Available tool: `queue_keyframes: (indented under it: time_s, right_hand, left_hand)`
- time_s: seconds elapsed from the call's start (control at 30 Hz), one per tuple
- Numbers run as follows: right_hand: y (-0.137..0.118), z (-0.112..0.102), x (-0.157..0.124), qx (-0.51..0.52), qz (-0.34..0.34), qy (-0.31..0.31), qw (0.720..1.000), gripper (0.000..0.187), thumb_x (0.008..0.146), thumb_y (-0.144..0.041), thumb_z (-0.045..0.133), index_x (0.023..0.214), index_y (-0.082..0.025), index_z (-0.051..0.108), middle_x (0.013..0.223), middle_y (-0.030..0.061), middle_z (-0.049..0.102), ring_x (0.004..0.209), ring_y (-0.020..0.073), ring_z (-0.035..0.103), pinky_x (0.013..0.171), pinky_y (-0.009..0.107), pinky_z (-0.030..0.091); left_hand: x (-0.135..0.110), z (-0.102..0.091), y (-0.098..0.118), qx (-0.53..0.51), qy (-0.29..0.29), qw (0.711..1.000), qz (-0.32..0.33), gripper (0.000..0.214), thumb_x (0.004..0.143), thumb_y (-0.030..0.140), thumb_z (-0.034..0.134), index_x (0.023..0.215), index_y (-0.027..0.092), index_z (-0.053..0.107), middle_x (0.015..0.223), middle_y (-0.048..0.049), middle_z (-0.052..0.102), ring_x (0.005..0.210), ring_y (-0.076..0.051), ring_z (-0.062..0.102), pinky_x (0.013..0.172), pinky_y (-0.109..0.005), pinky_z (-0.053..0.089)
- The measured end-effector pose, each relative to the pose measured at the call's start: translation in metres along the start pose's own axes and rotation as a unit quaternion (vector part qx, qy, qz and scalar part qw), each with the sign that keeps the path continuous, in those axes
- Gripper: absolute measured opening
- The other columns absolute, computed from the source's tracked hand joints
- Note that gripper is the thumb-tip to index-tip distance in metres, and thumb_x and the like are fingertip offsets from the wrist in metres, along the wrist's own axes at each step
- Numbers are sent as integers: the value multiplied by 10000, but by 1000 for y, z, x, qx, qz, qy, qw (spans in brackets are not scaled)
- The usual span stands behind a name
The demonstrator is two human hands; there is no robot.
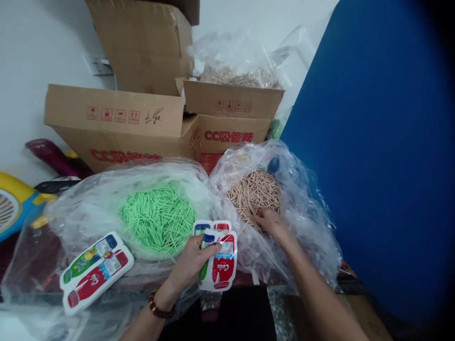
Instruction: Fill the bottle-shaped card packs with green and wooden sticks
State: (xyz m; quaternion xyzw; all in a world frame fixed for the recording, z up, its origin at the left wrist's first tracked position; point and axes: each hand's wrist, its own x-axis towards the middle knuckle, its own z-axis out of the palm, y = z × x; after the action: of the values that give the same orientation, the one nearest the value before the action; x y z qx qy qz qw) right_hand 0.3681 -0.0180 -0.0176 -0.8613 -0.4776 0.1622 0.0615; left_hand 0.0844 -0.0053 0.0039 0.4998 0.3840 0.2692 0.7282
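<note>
Your left hand [199, 255] grips a cola packet [225, 272]; your right hand [273, 222] is in the brown sticks [254, 189].
Right fingertips partly buried; can't tell if they're closed. Held packet: one or two overlapped, unclear. One loose packet [97, 272] lies left, beside green sticks [158, 218]. Both heaps uncountable. Bag [85, 199] hides lettering on left box [170, 137].

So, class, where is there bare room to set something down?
Only a small red strip looks bare, bordered by the cardboard boxes and both front plastic bags. The front is crowded: green sticks, brown sticks, Cola packets, left hand, right hand.
</note>
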Motion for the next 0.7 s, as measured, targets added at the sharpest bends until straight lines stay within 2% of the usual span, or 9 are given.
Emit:
queue_keyframes:
  time_s: [0.1, 0.2, 0.3, 0.37, 0.5, 0.63, 0.7]
  right_hand:
    - [-11, 13, 9, -24, 8, -25, 999, 436, 774, -548, 552, 964, -181, 690, 1068, 148, 687, 970, 299, 637, 756, 358, 453]
    - [-24, 22, 14, -13, 8, -36, 999, 436, 731, -472, 631, 1027, -157, 688, 1189, 189, 634, 1075, 330, 601, 833, 387, 453]
    - [-26, 27, 19, 11, 13, -40, 999, 374, 736, -361, 647, 1007, -108, 695, 1197, 241, 614, 1136, 356, 566, 892, 419, 429]
    - [-18, 28, 21, 44, 10, -45, 998, 290, 752, -296, 629, 963, -110, 701, 1137, 231, 647, 1128, 339, 577, 904, 399, 423]
    - [9, 28, 22, 149, -9, -49, 988, 145, 790, -254, 572, 813, -164, 682, 967, 136, 713, 1025, 262, 628, 871, 322, 438]
    - [30, 28, 17, 292, -10, -53, 955, 239, 807, -358, 519, 642, -195, 574, 668, 62, 671, 668, 191, 640, 658, 296, 488]
    - [32, 29, 13, 373, -16, -45, 927, 271, 799, -438, 503, 652, -212, 539, 636, 36, 645, 583, 168, 605, 599, 291, 492]
  left_hand:
    - [4, 5, -1, -11, 5, 1000, -2, 173, 682, 284, 755, 700, 125, 690, 655, -25, 699, 550, -120, 591, 564, -206, 456]
    - [6, 7, 1, -27, 20, 999, -12, 192, 666, 287, 769, 727, 120, 697, 664, -36, 707, 542, -125, 599, 557, -213, 467]
    - [7, 5, 1, -51, 31, 998, -19, 227, 674, 303, 767, 793, 118, 711, 694, -50, 725, 566, -139, 624, 570, -227, 486]
    - [7, 2, -1, -64, 29, 997, -19, 233, 688, 312, 760, 806, 117, 715, 705, -57, 731, 588, -149, 641, 585, -233, 497]
    - [6, -4, -5, -90, 31, 995, -22, 230, 681, 309, 767, 800, 120, 713, 704, -64, 734, 601, -163, 657, 597, -247, 510]
    - [8, -6, -5, -102, 32, 994, -24, 224, 677, 311, 769, 792, 129, 706, 700, -61, 734, 584, -161, 652, 579, -247, 508]
    - [10, -4, -4, -96, 30, 994, -30, 226, 670, 308, 775, 789, 129, 705, 714, -66, 736, 592, -158, 652, 582, -243, 508]
